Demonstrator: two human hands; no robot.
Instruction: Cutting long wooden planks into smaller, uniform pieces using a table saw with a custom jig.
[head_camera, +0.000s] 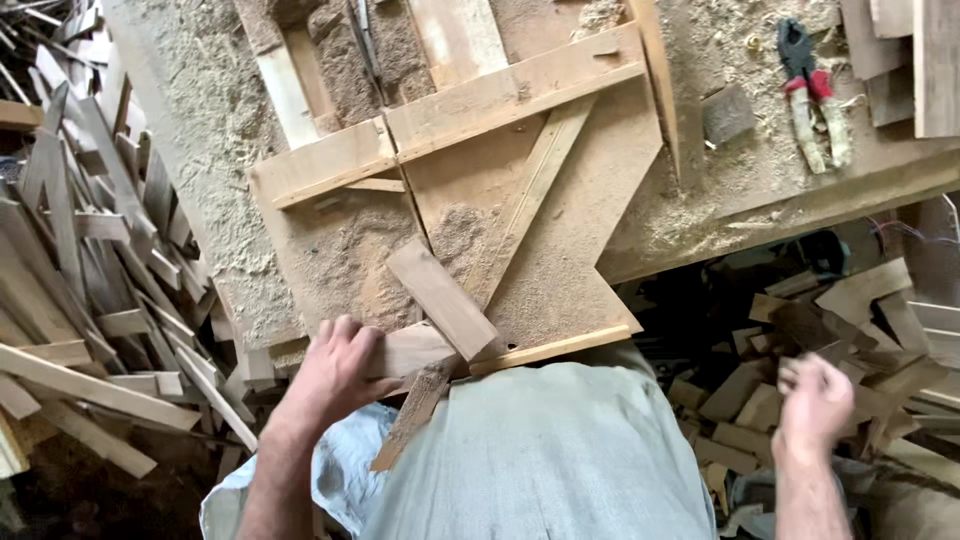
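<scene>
left hand (335, 365) hemmed by 2 crossed wood pieces (440, 320) at the jig board (560, 250) edge | left side blocked by offcut heap (90, 280) | right hand (815, 400) in open air above scrap pile (850, 330) | pliers (815, 95) on sawdust bench (200, 120), well apart

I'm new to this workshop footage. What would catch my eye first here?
The sawdust-covered wooden jig fills the middle, with the left hand gripping a short plank at its near edge. The right hand hangs empty over offcuts at right; red-handled pliers lie top right.
</scene>
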